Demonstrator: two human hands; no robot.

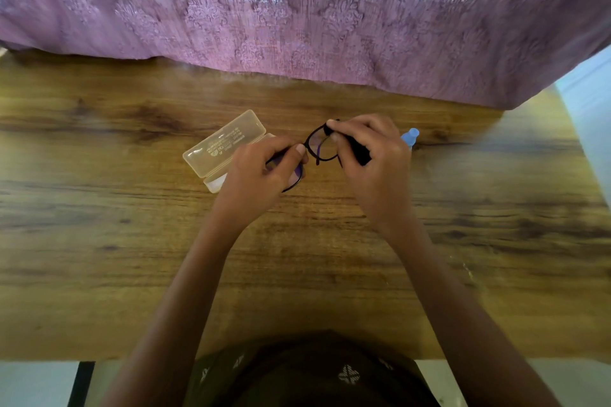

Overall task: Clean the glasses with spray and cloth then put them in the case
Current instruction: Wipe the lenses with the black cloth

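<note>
Black-framed glasses (pixel 320 146) are held above the wooden table (pixel 132 241). My left hand (pixel 261 175) grips the frame's left lens side, thumb on the rim near the bridge. My right hand (pixel 370 158) pinches a dark cloth (pixel 358 150) over the right lens and its outer edge. A clear plastic case (pixel 224 149) lies open on the table just left of my left hand, which hides part of it. The spray bottle's blue cap (pixel 411 136) shows behind my right hand; the bottle's body is hidden.
A purple patterned fabric (pixel 297 10) hangs along the far edge of the table. The table's near edge runs in front of my torso. A pale floor or wall (pixel 591 109) shows at the right.
</note>
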